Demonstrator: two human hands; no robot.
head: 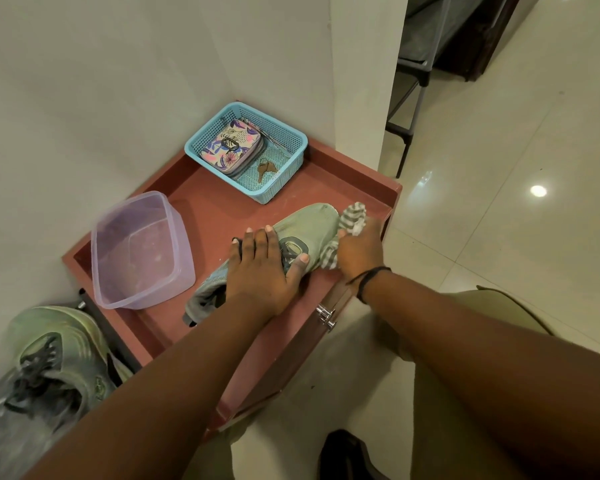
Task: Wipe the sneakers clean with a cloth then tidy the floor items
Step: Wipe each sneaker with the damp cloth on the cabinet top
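A pale green sneaker lies on its side on the red-brown cabinet top, toe pointing to the far right. My left hand presses flat on its laced middle, fingers spread, thumb over the near side. My right hand grips a grey-and-white striped cloth against the sneaker's toe side. The second green sneaker sits lower at the left, beside the cabinet, with dark laces.
A clear purple plastic tub stands on the cabinet's left. A blue mesh basket in the far corner holds a floral pouch and keys. Walls close in left and behind. Glossy tiled floor spreads to the right.
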